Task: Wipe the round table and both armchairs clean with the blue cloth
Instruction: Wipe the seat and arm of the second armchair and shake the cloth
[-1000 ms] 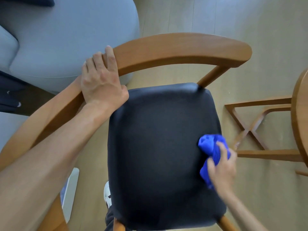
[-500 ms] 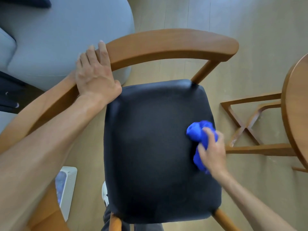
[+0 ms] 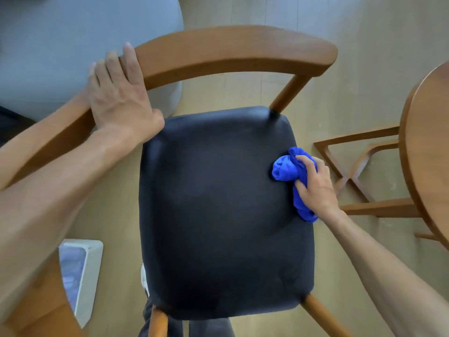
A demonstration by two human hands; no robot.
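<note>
My right hand [image 3: 315,188] had its grip closed round the bunched blue cloth [image 3: 286,170], fingers curled over the top of it; the cloth lay pressed on the black seat cushion [image 3: 218,215] of the wooden armchair [image 3: 230,54], close to the cushion's right edge; part of the cloth trailed back under my palm toward the wrist. My left hand [image 3: 121,100] rested flat on the curved backrest rail at its left bend, fingers straight and laid over the wood, grip slack and holding nothing. The round counter [image 3: 427,147] showed at the right edge of the view, its crossed wooden base [image 3: 352,176] on the floor just beside the armchair; a grey sofa [image 3: 73,45] stood behind the backrest; a white box [image 3: 82,276] sat on the floor at lower left.
</note>
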